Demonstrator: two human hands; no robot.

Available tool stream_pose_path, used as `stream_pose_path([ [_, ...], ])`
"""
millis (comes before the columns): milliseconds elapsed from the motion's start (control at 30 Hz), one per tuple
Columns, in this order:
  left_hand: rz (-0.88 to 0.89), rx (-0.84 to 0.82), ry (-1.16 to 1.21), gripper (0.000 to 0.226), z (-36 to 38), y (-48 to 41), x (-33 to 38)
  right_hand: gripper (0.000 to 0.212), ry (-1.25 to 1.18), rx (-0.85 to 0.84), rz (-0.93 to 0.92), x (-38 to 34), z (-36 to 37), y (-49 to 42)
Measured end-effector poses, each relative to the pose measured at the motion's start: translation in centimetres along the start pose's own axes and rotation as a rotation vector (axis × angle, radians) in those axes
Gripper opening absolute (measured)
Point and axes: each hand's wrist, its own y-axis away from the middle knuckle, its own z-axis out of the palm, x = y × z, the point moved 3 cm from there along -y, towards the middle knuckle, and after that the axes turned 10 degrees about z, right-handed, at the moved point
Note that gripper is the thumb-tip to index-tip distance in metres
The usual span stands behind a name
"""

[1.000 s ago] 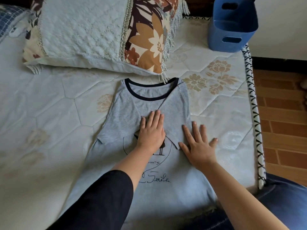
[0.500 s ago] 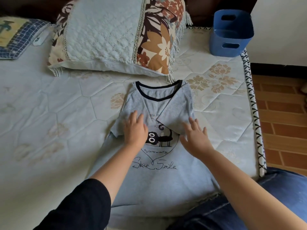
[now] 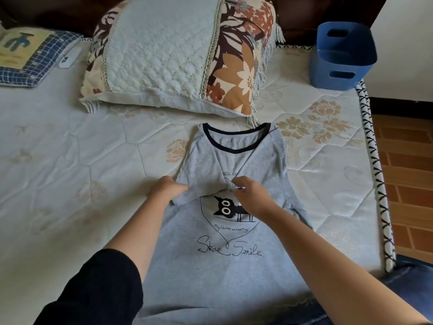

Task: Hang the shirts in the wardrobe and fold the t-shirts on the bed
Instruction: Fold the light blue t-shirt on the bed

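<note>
Risk: the t-shirt (image 3: 210, 277) lies flat at bed centre, collar toward 12 o'clock, sleeves folded inward. An uneven pull would likely bunch the sleeves and skew the fold.

The left hand (image 3: 167, 190) grip pinches the left sleeve fold. The right hand (image 3: 251, 195) grip pinches fabric at chest centre.

Count:
- One bed (image 3: 70, 160).
- One t-shirt.
- One pillow (image 3: 159, 50), 12 o'clock.
- One blue basket (image 3: 342, 64), 2 o'clock.
- One cushion (image 3: 25, 55), 10 o'clock.
- Two hands.
</note>
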Motion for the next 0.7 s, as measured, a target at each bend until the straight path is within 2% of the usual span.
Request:
stream_pose_path([
  [67, 0.101, -0.001, -0.005, 0.023, 0.1, 0.7, 1.6, 0.041, -0.029, 0.001, 0.014, 0.2, 0.1, -0.2],
  [200, 0.441, 0.219, -0.400, 0.029, 2.5, 3.7, 6.9, 0.037, -0.156, 0.031, 0.106, 1.3, 0.0, -0.7],
  [333, 0.684, 0.113, -0.504, 0.035, 7.8, 6.2, 10.4, 0.033, -0.400, 0.063, 0.197, 2.6, -0.2, -0.9],
  [467, 0.672, -0.013, -0.346, 0.044, 10.2, 6.4, 9.7, 0.027, -0.616, 0.012, 0.252, 3.0, -0.5, -0.6],
  [567, 0.653, -0.040, -0.268, 0.056, 9.8, 7.1, 8.7, 0.024, -0.644, -0.008, 0.269, 3.2, -0.5, -0.5],
  [700, 0.571, -0.144, -0.426, 0.055, 8.7, 7.6, 6.8, 0.025, -0.614, -0.051, 0.307, 3.2, 0.2, -0.4],
])
